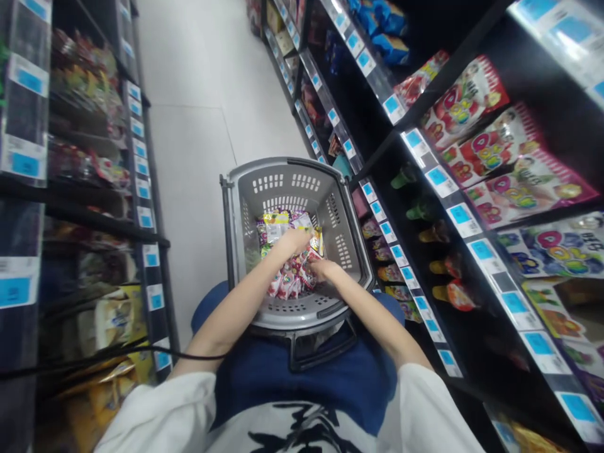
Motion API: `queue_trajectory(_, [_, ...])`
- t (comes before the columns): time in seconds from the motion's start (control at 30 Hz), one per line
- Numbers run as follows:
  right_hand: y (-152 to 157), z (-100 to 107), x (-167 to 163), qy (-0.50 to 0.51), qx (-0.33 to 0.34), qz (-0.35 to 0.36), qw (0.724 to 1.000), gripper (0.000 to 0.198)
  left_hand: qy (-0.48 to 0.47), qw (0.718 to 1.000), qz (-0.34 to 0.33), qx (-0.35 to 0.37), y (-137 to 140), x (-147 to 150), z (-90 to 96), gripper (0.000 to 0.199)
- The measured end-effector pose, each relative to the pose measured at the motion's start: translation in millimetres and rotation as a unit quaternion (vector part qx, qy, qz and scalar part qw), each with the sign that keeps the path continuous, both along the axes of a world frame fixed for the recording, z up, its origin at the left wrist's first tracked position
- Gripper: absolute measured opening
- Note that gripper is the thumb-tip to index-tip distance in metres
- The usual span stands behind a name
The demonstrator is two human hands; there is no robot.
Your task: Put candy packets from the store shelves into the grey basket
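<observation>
A grey plastic shopping basket (287, 307) with slotted walls stands in front of my knees, its black handle folded down toward me. Inside lie several small candy packets: red-and-white packets (287, 283) at the near side and a yellow-and-purple packet (276, 228) farther back. My left hand (298, 239) reaches down into the basket, over the packets at the middle. Beside it, my right hand (321, 269) touches the red-and-white packets at the right. The fingers of both hands are mostly hidden or blurred, so their grip does not show.
Shelves of snacks (94, 170) line the left side of the aisle. Along the right, a shelf holds large candy bags (491, 148) behind blue price tags. Pale tiled floor (189, 69) runs ahead. A black cable (141, 349) crosses my left forearm.
</observation>
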State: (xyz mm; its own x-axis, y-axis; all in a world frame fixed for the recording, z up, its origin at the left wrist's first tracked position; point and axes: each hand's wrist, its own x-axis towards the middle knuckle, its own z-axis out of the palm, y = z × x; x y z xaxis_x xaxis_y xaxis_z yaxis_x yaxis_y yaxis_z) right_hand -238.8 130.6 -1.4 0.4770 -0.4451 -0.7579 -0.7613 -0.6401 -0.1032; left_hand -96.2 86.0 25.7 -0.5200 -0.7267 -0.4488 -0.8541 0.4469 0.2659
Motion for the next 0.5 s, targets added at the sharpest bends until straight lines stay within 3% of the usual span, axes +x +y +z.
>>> queue_trajectory(0.27, [18, -2, 10, -0.022, 0.076, 0.007, 0.997, 0.023, -0.012, 0.998, -0.053, 0.023, 11, -8, -4.0, 0.041])
queue_trajectory(0.4, [16, -4, 7, -0.028, 0.043, -0.023, 0.998, 0.027, 0.033, 0.999, -0.028, -0.001, -5, 2, -12.1, 0.040])
queue_trajectory(0.5, [14, -6, 1, -0.048, -0.013, -0.035, 0.998, 0.024, 0.139, 0.990, 0.024, -0.026, -16, 11, -9.4, 0.035])
